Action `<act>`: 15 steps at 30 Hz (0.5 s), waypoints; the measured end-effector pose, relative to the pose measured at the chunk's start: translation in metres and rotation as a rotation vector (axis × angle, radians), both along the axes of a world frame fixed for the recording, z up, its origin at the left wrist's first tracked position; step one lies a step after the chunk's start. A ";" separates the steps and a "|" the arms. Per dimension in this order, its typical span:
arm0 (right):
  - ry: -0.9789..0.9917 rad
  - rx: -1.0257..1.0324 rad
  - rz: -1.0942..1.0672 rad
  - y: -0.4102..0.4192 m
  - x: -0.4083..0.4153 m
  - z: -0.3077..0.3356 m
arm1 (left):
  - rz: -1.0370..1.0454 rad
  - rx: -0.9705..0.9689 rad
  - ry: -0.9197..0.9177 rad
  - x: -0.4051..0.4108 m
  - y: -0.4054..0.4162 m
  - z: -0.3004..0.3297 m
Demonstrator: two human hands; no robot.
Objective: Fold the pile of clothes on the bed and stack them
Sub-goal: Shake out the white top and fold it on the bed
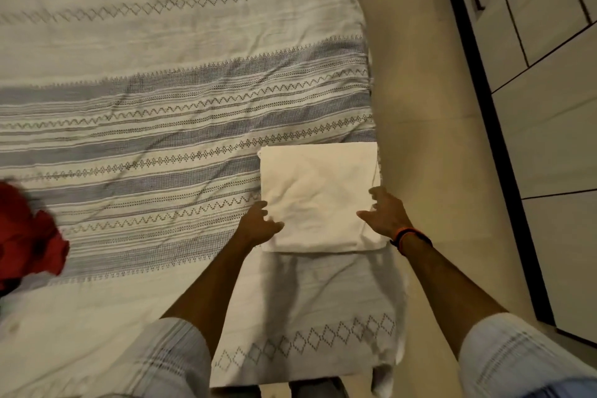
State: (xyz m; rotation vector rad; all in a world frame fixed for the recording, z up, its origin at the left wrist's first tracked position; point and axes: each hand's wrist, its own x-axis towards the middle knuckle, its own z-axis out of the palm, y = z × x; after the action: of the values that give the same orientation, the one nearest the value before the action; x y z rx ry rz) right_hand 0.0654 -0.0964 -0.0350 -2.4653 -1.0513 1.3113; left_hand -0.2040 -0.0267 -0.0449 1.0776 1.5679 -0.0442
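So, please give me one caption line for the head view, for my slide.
Both hands, left and right, at the folded white cloth on the striped bedspread; red garment waits at left.

Dim warm light, perhaps motion-blurred.

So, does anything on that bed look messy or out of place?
Mostly tidy. The white folded cloth lies square near the bed's right edge, between the left hand and right hand. The one untidy thing is a crumpled red garment at the far left, unfolded. The striped patterned bedspread is only lightly wrinkled.
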 end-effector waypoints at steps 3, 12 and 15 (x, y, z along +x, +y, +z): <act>0.043 0.054 -0.035 -0.001 -0.009 0.005 | 0.028 0.015 -0.010 0.006 -0.001 0.000; 0.094 0.171 -0.091 -0.011 -0.032 0.040 | 0.043 0.099 -0.046 -0.003 -0.015 0.039; 0.104 0.213 -0.080 -0.014 -0.049 0.058 | 0.050 0.134 -0.065 -0.019 -0.023 0.061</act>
State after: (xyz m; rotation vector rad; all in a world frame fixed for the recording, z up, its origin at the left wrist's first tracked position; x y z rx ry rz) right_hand 0.0166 -0.1100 0.0233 -2.2350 -0.9998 1.2200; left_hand -0.2232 -0.0498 0.0161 1.1325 1.5559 0.1298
